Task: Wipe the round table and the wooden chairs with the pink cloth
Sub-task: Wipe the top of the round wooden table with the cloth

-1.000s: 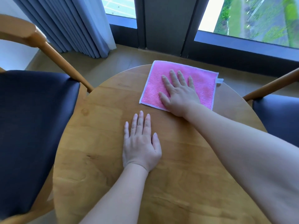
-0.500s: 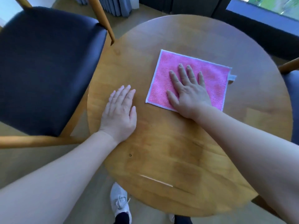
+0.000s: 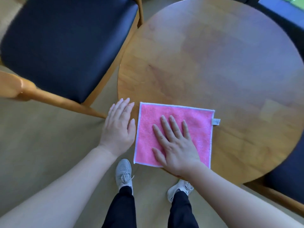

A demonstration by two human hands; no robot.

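Observation:
The pink cloth (image 3: pixel 195 127) lies spread flat on the near left part of the round wooden table (image 3: pixel 213 63). My right hand (image 3: pixel 174 143) presses flat on the cloth, fingers apart, its heel at the table's near edge. My left hand (image 3: pixel 119 127) rests flat at the table's left edge, just left of the cloth, holding nothing. A wooden chair with a dark blue seat (image 3: pixel 65 46) stands to the left of the table. A second chair (image 3: pixel 286 183) shows at the right, partly tucked under the table.
My two feet in grey shoes (image 3: pixel 124 173) stand on the beige floor right below the table's near edge. The left chair's wooden armrest (image 3: pixel 18 86) reaches toward the table. A dark window frame (image 3: pixel 279 12) runs along the far right.
My right hand has dragged the cloth from the table's far side to its near edge. My left hand slid to the table's left edge. The view has tipped down to my feet.

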